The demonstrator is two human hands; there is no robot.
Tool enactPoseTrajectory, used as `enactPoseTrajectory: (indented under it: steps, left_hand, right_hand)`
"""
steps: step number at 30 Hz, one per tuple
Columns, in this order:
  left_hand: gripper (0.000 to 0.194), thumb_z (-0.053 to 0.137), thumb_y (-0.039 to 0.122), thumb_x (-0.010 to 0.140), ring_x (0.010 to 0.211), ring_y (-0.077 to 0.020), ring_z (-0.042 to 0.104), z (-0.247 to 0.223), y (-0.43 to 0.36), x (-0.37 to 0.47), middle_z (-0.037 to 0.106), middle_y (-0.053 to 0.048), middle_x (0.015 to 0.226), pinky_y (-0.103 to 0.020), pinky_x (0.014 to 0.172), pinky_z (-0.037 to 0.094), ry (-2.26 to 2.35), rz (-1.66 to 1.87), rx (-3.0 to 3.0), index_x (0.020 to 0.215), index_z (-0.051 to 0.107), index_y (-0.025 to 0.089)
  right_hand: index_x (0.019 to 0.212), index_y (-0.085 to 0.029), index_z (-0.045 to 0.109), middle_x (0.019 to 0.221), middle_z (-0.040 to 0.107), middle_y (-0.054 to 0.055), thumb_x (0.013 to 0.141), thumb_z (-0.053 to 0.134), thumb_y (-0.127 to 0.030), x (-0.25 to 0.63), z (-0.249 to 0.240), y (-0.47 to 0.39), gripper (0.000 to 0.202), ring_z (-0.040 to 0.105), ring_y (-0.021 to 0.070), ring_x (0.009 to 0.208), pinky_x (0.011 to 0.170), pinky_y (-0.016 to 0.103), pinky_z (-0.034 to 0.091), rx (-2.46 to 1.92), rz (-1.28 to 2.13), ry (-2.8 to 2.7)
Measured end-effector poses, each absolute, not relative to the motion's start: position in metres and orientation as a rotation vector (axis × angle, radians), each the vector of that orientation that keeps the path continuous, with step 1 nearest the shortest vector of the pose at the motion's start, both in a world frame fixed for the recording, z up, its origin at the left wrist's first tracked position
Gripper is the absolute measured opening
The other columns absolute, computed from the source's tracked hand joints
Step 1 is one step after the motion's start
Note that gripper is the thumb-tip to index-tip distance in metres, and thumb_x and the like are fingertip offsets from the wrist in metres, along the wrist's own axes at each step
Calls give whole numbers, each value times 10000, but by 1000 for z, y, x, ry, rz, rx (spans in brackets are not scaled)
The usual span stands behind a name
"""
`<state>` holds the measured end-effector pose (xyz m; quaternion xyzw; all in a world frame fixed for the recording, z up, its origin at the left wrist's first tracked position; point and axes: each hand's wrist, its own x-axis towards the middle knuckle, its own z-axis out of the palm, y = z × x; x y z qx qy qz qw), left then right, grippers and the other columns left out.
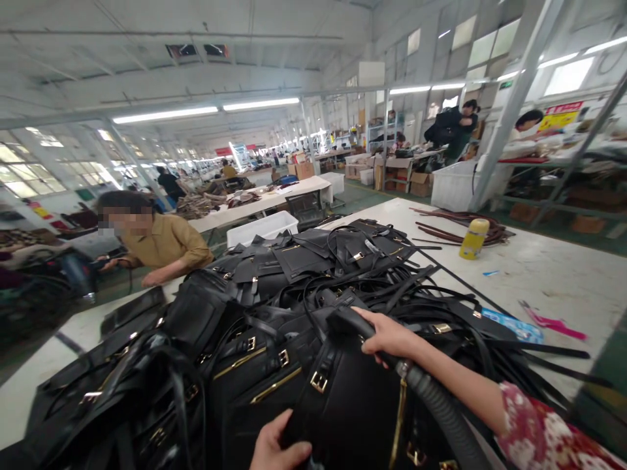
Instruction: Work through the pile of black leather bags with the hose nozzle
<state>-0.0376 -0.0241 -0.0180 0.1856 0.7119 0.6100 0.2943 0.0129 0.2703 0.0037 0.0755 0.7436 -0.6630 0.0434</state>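
Note:
My right hand [389,336] is wrapped round the black handle of a nozzle tool with a ribbed hose [435,401], which runs down toward the lower right. Its dark head [343,321] sits just above a black leather bag panel [353,391] with a gold buckle and a gold zip. At the bottom, my left hand [280,444] grips the near edge of this panel between thumb and fingers; part of the hand is cut off by the frame. Around both hands lies a heap of similar black bag pieces [196,307] with straps, buckles and zips.
Brown straps [441,228], a yellow bottle [474,239], a blue packet [512,325] and a pink-handled tool [558,325] lie on the white table [578,274]. Across on the left, a co-worker [166,241] holds a dark gun-shaped tool. A white bin [262,228] stands behind the heap.

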Motion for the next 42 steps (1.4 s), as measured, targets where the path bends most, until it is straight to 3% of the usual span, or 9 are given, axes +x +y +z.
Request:
enactPoseTrajectory:
  steps: [5, 10, 14, 17, 20, 22, 27, 34, 42]
  left_hand:
    - [281, 714, 324, 519, 655, -224, 598, -33, -29, -25, 673, -33, 664, -342, 664, 467, 1938, 1726, 423, 740, 676, 154]
    - [236, 711, 297, 548, 656, -198, 611, -1, -28, -20, 682, -13, 654, -312, 658, 481, 1997, 1896, 181, 722, 668, 144]
    - [311, 756, 228, 471, 669, -152, 626, 20, -29, -46, 700, 30, 697, -270, 700, 489, 1921, 2337, -144, 758, 652, 174]
    - [336, 760, 185, 443, 635, -107, 617, 20, -35, -63, 702, 49, 690, -211, 669, 482, 1908, 2428, -234, 761, 651, 183]
    - [346, 751, 169, 447, 621, -121, 625, 10, -43, -65, 699, 40, 655, -220, 642, 489, 1912, 2383, -292, 779, 654, 179]
    - [359, 744, 181, 475, 656, -151, 639, 2, -47, -62, 703, 20, 665, -247, 654, 496, 1938, 2299, -280, 822, 655, 171]
    - [360, 725, 241, 545, 754, -159, 645, -16, -52, -61, 715, 23, 755, -251, 730, 482, 2060, 2228, -193, 892, 648, 179]
    - [415, 712, 271, 571, 761, -173, 647, -25, -53, -68, 714, 13, 772, -272, 735, 480, 2113, 2181, -202, 967, 621, 184]
    - [580, 729, 326, 554, 833, -265, 639, -23, -45, -67, 711, -86, 847, -376, 773, 478, 2327, 1849, 53, 1060, 557, 102]
  right_hand:
    - [1212, -178, 405, 688, 577, -45, 829, 548, -201, -6, 17, 273, 409, 512, 45, 422, 361, 156, 439, 248, -1980, 2409]
    - [1357, -268, 158, 695, 567, -64, 716, 577, -108, 28, 44, 266, 782, 498, 65, 431, 385, 183, 441, 242, -2121, 2529]
    - [1364, -272, 178, 823, 618, -32, 668, 608, -151, 80, 70, 262, 827, 511, 78, 456, 429, 206, 451, 162, -2189, 2519]
    - [1366, -265, 209, 951, 639, 1, 643, 615, -158, 113, 74, 259, 836, 565, 125, 557, 462, 212, 457, 207, -2145, 2550]
    - [1361, -257, 254, 1145, 590, 21, 603, 610, -146, 132, 62, 255, 845, 605, 197, 766, 593, 242, 490, 307, -2009, 2619]
    - [1360, -243, 266, 1144, 603, 26, 577, 596, -123, 138, 50, 254, 858, 601, 228, 850, 677, 260, 488, 328, -1926, 2611]
    - [1361, -263, 247, 1058, 644, -5, 552, 510, -49, 143, 32, 250, 877, 617, 175, 715, 586, 219, 469, 190, -1797, 2509]
    - [1309, -321, 355, 1138, 606, -14, 520, 527, -42, 149, 18, 250, 854, 560, 238, 974, 794, 265, 444, 156, -1564, 2624]
    - [1300, -318, 370, 1073, 620, -29, 510, 528, -40, 133, 17, 229, 852, 580, 191, 884, 767, 245, 451, 123, -1698, 2619]
